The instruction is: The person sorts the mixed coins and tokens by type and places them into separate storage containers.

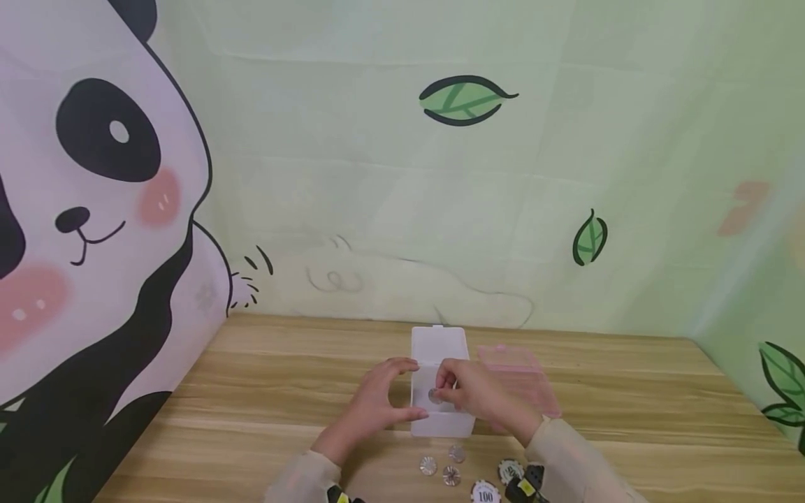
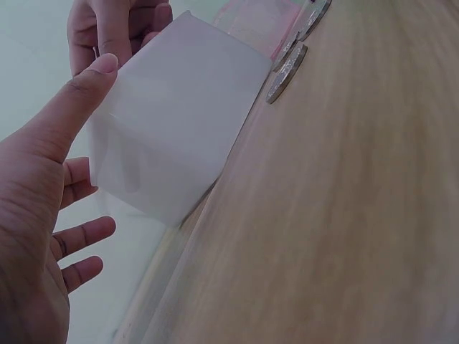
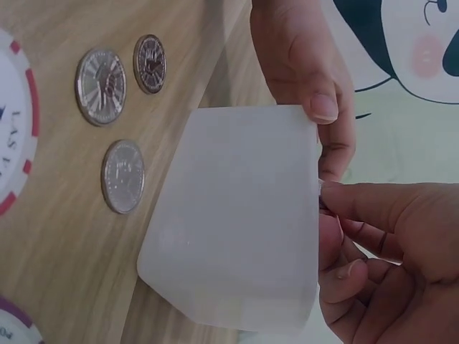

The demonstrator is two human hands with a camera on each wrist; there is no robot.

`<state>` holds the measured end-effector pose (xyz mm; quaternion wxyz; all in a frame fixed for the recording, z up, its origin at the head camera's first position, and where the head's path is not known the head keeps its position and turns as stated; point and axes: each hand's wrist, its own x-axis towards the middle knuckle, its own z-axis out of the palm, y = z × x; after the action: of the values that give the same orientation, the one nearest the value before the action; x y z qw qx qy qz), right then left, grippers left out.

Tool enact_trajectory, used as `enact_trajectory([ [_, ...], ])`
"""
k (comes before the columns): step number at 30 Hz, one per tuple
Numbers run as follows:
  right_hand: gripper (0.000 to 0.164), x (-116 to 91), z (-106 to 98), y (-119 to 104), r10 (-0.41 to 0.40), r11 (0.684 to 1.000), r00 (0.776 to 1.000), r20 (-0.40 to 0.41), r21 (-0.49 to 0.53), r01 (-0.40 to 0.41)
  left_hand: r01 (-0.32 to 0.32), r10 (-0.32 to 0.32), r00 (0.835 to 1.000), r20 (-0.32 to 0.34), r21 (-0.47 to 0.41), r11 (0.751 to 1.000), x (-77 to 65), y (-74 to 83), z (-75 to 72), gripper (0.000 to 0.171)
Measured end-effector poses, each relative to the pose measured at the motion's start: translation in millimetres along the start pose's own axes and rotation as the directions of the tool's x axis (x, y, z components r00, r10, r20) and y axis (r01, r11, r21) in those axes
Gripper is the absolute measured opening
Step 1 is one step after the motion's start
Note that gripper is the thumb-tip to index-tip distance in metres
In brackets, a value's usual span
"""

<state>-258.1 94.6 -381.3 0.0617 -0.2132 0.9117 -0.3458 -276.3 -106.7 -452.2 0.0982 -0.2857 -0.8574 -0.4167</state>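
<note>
A white plastic box (image 1: 443, 424) stands on the wooden table, its lid (image 1: 438, 345) tipped back at the far side. My left hand (image 1: 379, 398) holds the box from the left, thumb on the near rim and fingers toward the far part. Over the box's inside, my right hand (image 1: 472, 391) pinches a silver coin (image 1: 434, 396) between thumb and forefinger. In the right wrist view the box wall hides most of that coin. On the near side of the box lie a coin (image 1: 428, 466), a second coin (image 1: 456, 454) and a darker coin (image 1: 451, 476).
A translucent pink box (image 1: 525, 381) lies right of the white one, partly behind my right forearm. Near the front are a poker chip (image 1: 486, 492) marked 100 and another chip (image 1: 509, 469) beside the right wrist strap. A printed cloth wall (image 1: 377, 175) rises behind the table.
</note>
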Motion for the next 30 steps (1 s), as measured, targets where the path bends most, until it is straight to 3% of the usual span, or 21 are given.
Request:
enact_trajectory([
  [12, 0.017, 13, 10, 1, -0.034, 0.978, 0.999, -0.003, -0.208, 0.033, -0.003, 0.003, 1.0, 0.002, -0.012, 1.0, -0.5, 0.5, 0.3, 0.069],
  [30, 0.02, 22, 19, 7, -0.051, 0.937, 0.996, 0.079, -0.342, 0.075, -0.007, 0.007, 1.0, -0.011, 0.002, 1.0, -0.5, -0.9, 1.5, 0.07],
])
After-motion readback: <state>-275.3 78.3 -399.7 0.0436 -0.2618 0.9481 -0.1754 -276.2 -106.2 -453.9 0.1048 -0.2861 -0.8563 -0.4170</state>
